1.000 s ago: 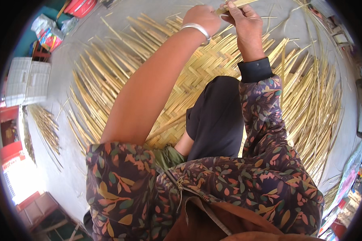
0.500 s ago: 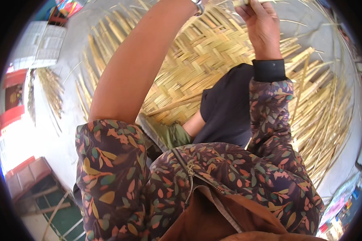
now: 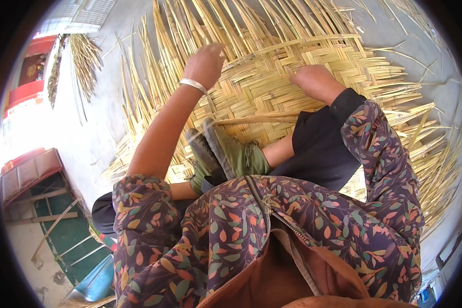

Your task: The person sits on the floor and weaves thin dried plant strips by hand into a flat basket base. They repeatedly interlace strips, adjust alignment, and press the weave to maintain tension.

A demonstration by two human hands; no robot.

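A half-woven mat (image 3: 262, 102) of flat yellow cane strips lies on the ground under my feet, its loose strips (image 3: 231, 25) fanning out at the far side. One long strip (image 3: 303, 42) runs crosswise over those loose ends. My left hand (image 3: 205, 64), with a pale band at the wrist, is curled at the left end of that crosswise strip; what its fingers hold is hidden. Over the weave to the right, my right hand (image 3: 318, 82) is closed, knuckles up, fingertips down near the mat. Whether it grips a strip cannot be seen.
My green shoes (image 3: 236, 154) and dark-trousered knee (image 3: 323, 149) rest on the near part of the mat. A bundle of thin stalks (image 3: 86, 64) lies at the far left. A brown padded seat (image 3: 33, 172) and a blue object (image 3: 97, 280) are at the left.
My view has shifted, showing more of the mat's far side. Both hands now appear nearer my body and over the weave. The pale piece seen in my right hand earlier is no longer visible there.
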